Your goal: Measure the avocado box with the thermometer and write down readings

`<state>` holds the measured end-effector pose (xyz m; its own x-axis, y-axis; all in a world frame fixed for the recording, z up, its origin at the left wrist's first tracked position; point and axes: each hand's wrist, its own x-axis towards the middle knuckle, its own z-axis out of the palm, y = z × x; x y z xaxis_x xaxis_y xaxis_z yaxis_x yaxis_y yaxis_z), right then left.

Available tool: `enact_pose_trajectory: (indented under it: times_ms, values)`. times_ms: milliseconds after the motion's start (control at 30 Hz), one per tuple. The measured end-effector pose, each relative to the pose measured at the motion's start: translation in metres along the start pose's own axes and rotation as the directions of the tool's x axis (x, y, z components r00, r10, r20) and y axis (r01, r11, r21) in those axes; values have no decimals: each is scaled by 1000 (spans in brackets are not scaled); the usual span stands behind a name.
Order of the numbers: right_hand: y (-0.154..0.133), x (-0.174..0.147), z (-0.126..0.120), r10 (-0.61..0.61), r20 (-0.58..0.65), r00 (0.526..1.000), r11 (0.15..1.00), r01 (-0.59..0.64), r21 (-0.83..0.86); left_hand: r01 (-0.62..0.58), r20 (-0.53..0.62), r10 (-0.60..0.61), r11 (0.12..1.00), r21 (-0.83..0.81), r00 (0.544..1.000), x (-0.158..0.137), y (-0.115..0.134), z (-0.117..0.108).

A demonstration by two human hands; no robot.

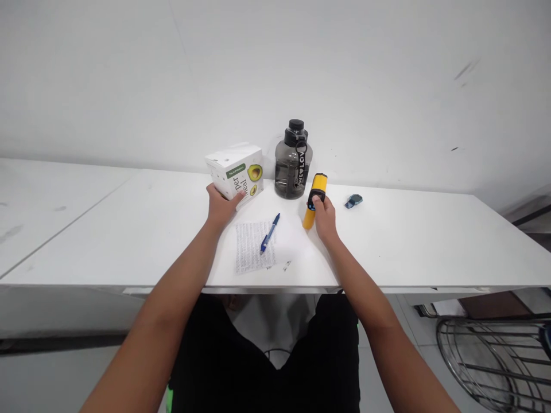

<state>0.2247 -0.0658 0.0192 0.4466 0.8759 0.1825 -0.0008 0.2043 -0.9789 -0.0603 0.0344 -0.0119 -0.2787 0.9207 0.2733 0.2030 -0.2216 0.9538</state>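
Observation:
My left hand (222,205) grips the lower corner of a white carton (232,169) printed with avocados and a green label; the carton is tilted. Wrapped in my right hand (326,218) is a yellow and black infrared thermometer (316,192), its top end pointing toward the wall, my thumb over its dark button panel. Between the two hands, farther back, stands a smoky grey water jug (293,166) with a black lid and strap. Nearer to me lies a sheet of handwritten paper (248,252), with a blue pen (270,232) resting across its right side.
A small dark blue and teal object (353,201) lies on the white table (413,246), right of my right hand. The wall (275,69) rises directly behind the table. A metal wire rack (491,361) stands on the floor at lower right.

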Motion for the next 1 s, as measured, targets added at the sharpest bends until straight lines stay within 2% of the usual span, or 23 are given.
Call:
enact_pose_trajectory:
  times_ms: [200,433,800,1000]
  values:
    - [6,0,2,0,-2,1000,1000,0,29,12,3,-12,1000,-25,1000,-1,1,1]
    - [3,-2,4,64,0,998,991,-64,118,11,9,-10,1000,-24,1000,-4,5,1]
    - [-7,-8,0,81,35,996,996,-82,21,-1,-2,1,1000,-31,1000,-1,-1,2]
    - [-5,-7,2,84,36,996,996,-85,35,-12,9,12,1000,-13,1000,0,-3,1]
